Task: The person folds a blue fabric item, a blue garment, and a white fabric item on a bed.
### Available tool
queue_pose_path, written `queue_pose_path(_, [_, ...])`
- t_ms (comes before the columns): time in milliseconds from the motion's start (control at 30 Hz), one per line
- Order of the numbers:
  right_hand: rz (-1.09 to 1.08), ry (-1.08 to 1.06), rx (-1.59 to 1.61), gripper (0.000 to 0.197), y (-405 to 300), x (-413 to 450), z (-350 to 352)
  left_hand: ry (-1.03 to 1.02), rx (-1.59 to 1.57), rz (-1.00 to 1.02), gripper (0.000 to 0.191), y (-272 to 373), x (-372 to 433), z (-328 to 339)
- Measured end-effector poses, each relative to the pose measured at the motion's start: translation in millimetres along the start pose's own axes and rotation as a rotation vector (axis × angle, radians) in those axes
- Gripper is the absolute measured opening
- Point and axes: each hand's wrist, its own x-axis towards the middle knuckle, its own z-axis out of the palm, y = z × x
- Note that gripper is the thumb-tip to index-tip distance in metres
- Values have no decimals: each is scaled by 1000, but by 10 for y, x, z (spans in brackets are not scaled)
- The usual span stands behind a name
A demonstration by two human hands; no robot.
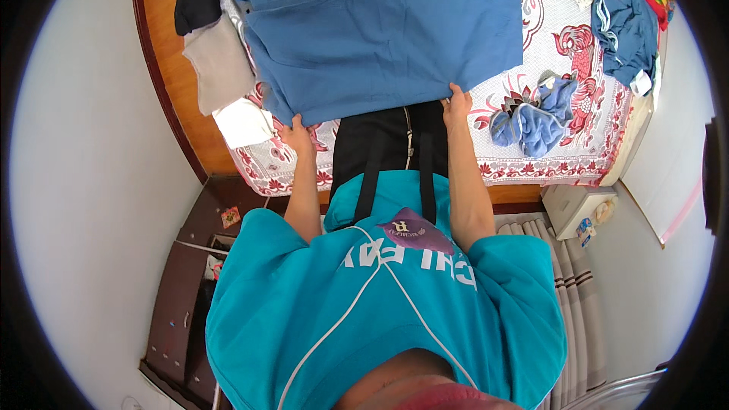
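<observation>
A large blue cloth [376, 51] lies spread in front of me, with a fold line running across it and creases in its near half. My left hand [297, 135] grips its near left corner, thumb on top. Further right, my right hand [457, 107] pinches the near edge close to the right end. Between the hands the edge is drawn fairly straight over my black trousers [370, 139]. The fingers beneath the cloth are hidden on both sides. The cloth's far part runs out of the top of the view.
Under the cloth is a red-and-white patterned bedspread [495, 169]. Folded beige [219, 65], black [197, 1] and white [245, 123] fabrics line the left side. On the right lie a crumpled light-blue garment [535, 119] and a dark-blue garment [626, 34]. A white cabinet [572, 208] stands beyond the bed's near right corner.
</observation>
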Motion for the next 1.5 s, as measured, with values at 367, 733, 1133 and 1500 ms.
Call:
queue_pose_path(367, [181,57,-211,31,107,758,-723,-118,-438,-504,37,-1230,-2,-23])
queue_pose_path(733, [287,12,64,44,-120,1127,-508,-2,-748,-436,38,-1020,825,-239])
queue_pose_path(1133, [-269,151,-24,48,166,39,-888,484,-115,313,34,-56,267,-1370])
queue_pose_path(1500, [-385,397,-130,41,237,-328,-961,626,61,188,37,-306,267,-1747])
